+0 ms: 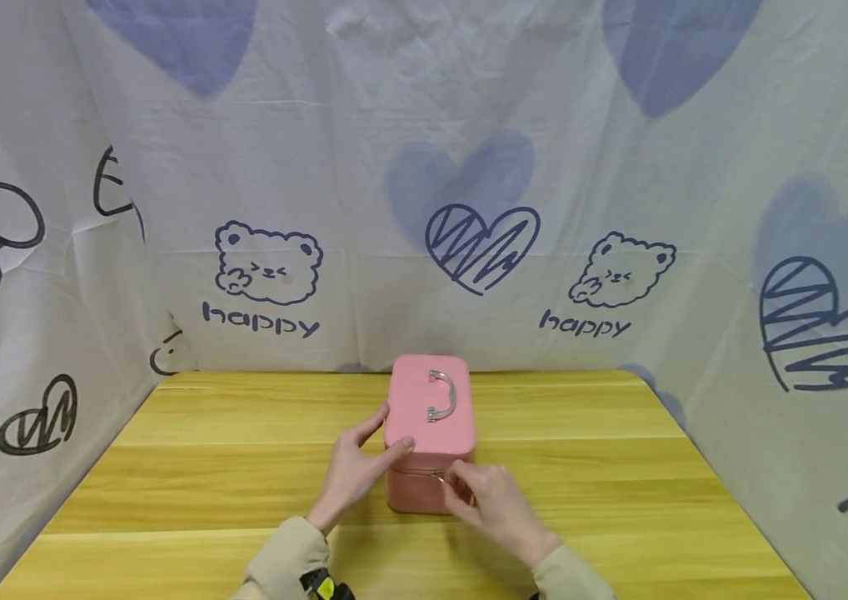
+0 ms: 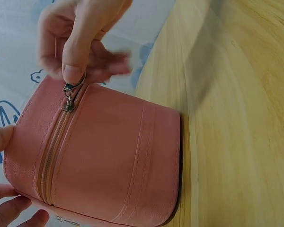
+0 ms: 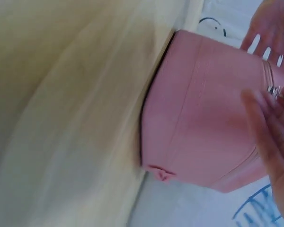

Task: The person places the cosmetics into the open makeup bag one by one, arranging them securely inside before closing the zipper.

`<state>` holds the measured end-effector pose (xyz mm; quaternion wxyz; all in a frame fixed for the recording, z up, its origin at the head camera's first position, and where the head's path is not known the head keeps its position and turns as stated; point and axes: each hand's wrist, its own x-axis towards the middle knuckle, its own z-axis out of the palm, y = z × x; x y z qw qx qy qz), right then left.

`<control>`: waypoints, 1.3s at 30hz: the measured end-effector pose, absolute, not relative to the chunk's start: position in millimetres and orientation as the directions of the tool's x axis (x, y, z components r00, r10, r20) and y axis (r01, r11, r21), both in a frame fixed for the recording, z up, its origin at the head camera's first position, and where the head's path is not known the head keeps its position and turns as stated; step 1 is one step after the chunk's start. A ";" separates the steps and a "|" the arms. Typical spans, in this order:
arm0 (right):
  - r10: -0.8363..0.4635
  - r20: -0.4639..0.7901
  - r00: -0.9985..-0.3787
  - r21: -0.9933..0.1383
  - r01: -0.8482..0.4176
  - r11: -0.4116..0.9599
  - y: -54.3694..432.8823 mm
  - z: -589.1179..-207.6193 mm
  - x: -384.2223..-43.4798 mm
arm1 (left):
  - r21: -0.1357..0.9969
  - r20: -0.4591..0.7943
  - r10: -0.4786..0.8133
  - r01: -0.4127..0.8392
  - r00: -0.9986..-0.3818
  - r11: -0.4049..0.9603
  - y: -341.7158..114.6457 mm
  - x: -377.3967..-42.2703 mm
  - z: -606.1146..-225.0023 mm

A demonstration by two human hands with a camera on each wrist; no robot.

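Observation:
A pink zippered case stands upright with its lid down and a silver handle on top. My left hand rests on its left side, the thumb on the lid and the fairly straight fingers along the side. At the front face, my right hand pinches the metal zipper pull between thumb and forefinger. Closed zipper teeth run from the slider toward the left hand. The right wrist view shows the case with the right fingers partly hiding the zipper.
The case stands on a yellow wood-grain table, near its back edge. Pale cloth printed with hearts and bears hangs behind the table and along both sides. A small pink tab sticks out low on the case.

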<state>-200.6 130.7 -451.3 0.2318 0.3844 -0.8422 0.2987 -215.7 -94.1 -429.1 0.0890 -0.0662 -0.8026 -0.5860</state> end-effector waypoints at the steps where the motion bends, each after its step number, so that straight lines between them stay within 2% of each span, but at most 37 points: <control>1: -0.504 0.612 -0.609 -0.390 -0.787 0.478 132.5 -451.7 -201.4 | 0.929 0.224 0.004 0.215 -0.975 0.302 -94.0 -215.6 -428.8; 3: -0.482 0.565 -0.670 -0.557 -0.741 0.376 134.9 -451.6 -202.1 | 0.930 0.227 0.008 0.220 -0.974 0.295 -94.1 -215.5 -428.6; 6: -0.428 0.412 -0.804 -0.795 -0.547 0.262 136.2 -449.1 -202.3 | 0.929 0.230 0.016 0.225 -0.973 0.294 -94.0 -215.1 -428.1; 8: -0.399 0.295 -0.868 -0.885 -0.406 0.230 136.2 -446.3 -202.1 | 0.929 0.228 0.019 0.224 -0.973 0.294 -94.0 -215.4 -428.1; 10: -0.378 0.207 -0.902 -0.925 -0.306 0.224 136.4 -443.3 -202.1 | 0.929 0.226 0.021 0.222 -0.974 0.295 -93.8 -215.6 -428.0; 20: -0.342 0.146 -0.928 -0.933 -0.244 0.263 137.4 -435.8 -200.3 | 0.933 0.219 0.023 0.216 -0.976 0.288 -93.0 -215.4 -428.7; 31: -0.348 0.242 -0.906 -0.792 -0.392 0.468 134.0 -431.1 -198.6 | 0.933 0.202 0.021 0.199 -0.979 0.300 -93.3 -215.5 -427.8; 34: -0.354 0.232 -0.906 -0.798 -0.385 0.464 136.9 -430.7 -200.0 | 0.932 0.196 0.020 0.193 -0.980 0.306 -93.6 -215.1 -427.5; 39: -0.357 0.161 -0.920 -0.865 -0.306 0.399 152.5 -430.5 -205.1 | 0.929 0.195 0.027 0.194 -0.980 0.315 -94.4 -215.0 -427.3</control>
